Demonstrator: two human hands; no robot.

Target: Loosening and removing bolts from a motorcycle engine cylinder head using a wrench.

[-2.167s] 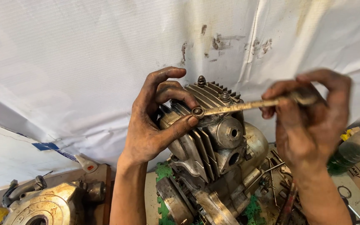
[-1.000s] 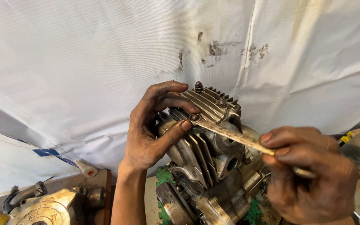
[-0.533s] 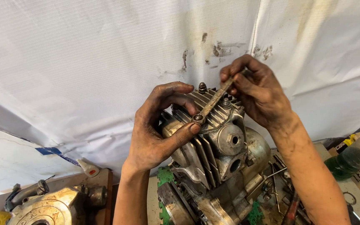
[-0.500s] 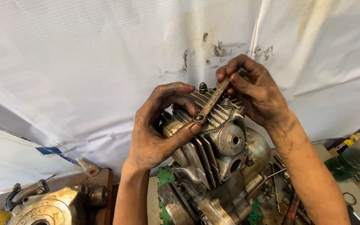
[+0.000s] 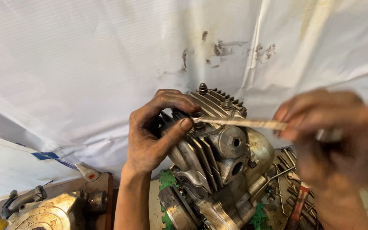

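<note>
A finned metal engine cylinder head (image 5: pixel 218 140) stands upright in the middle of the view. My left hand (image 5: pixel 154 136) grips its upper left side, with thumb and fingers pinched around the ring end of a flat wrench (image 5: pixel 239 123) seated on a nut at the top. My right hand (image 5: pixel 333 140), blurred by motion, holds the wrench's far end out to the right, the wrench lying roughly level. Both hands are dark with grease.
A white sheet wall (image 5: pixel 107 64) with dark smudges fills the background. Another engine casing (image 5: pixel 47 213) sits at the lower left by a small white bottle (image 5: pixel 86 172). Loose tools and metal rods (image 5: pixel 290 187) lie at the lower right. A green mat (image 5: pixel 167 183) lies beneath the engine.
My right hand has swung the wrench handle from up over the cylinder head out and down to the right. My left hand has kept its pinch at the ring end.
</note>
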